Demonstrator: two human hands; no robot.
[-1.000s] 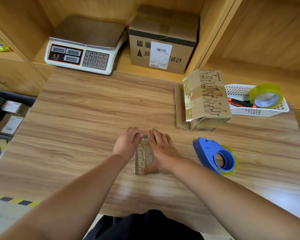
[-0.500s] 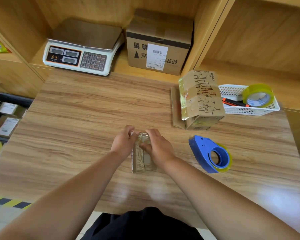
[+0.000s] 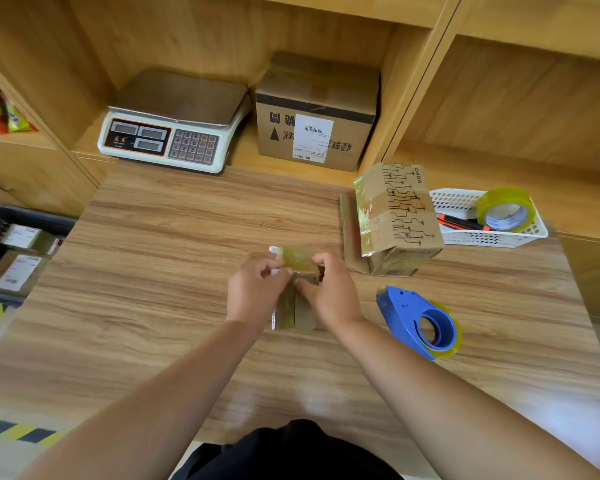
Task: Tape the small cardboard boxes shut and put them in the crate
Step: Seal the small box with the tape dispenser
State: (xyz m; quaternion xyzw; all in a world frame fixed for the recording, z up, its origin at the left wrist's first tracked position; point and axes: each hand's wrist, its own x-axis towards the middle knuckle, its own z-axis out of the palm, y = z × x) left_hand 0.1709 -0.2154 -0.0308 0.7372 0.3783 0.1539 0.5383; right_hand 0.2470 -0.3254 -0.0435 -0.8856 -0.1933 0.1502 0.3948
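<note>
- At mid-table, the left hand (image 3: 257,289) and right hand (image 3: 331,294) are both gripping the small cardboard box (image 3: 298,263), with fingers curling over its far end and thumbs pinching just below.
- The box is tipping up at its far end. Its near end seems to be resting on the table (image 3: 153,306), but the hands are hiding the contact.
- Glossy tape is covering most of the box, and the fingers look to be pressing a tape end down. Uneven pressing could be leaving wrinkles or a lifting flap.
- The slick tape is offering little friction, so the box could be slipping out of the pinch during a carry.
- The blue tape dispenser (image 3: 420,323) is lying just beside the right wrist. A swinging forearm could be knocking it.
- The printed box (image 3: 395,216) is leaning over a flat cardboard piece (image 3: 349,233) beyond the right hand. A bump could be toppling it.
- The crate (image 3: 39,218) is sitting off the table's left edge, lower down and well apart from the hands, and is already holding labelled boxes. A hasty toss could be landing short on the floor.
- The basket (image 3: 492,237), tape roll (image 3: 503,209), scale (image 3: 174,129) and carton (image 3: 316,112) are sitting out of the path, so risk there looks low.
</note>
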